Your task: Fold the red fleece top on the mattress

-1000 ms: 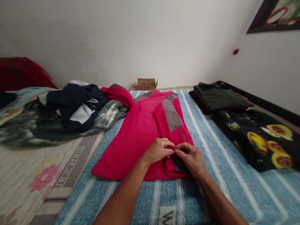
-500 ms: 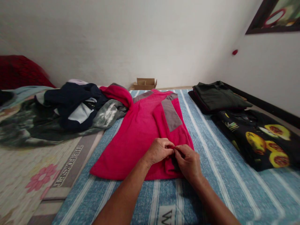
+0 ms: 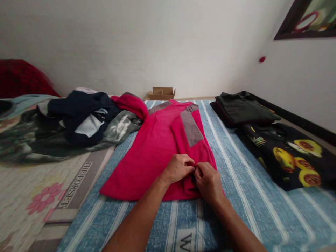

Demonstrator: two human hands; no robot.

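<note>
A pink fleece jacket [image 3: 147,157] with grey shoulder panels lies spread on the bed, its collar pointing away from me. Its right-hand sleeve [image 3: 193,127] is folded in over the body, and the other sleeve [image 3: 131,103] stretches out to the left. My left hand [image 3: 179,168] pinches the fabric near the end of the folded sleeve. Close against it, my right hand [image 3: 210,180] also grips the sleeve fabric, its fingertips almost touching the left ones. The exact bit of cloth between the fingers is mostly hidden.
A blue striped sheet [image 3: 236,210] covers the bed. Rumpled dark clothes [image 3: 78,119] lie at left on a floral mat [image 3: 23,185]. On the right sit a folded dark green garment [image 3: 245,108] and a folded black fruit-print garment [image 3: 283,154]. A cardboard box [image 3: 162,93] stands by the wall.
My right hand has turned slightly, its fingers curling more closely round the sleeve fabric. The jacket's lower right edge has shifted a little outward. My left hand stays nearly in place.
</note>
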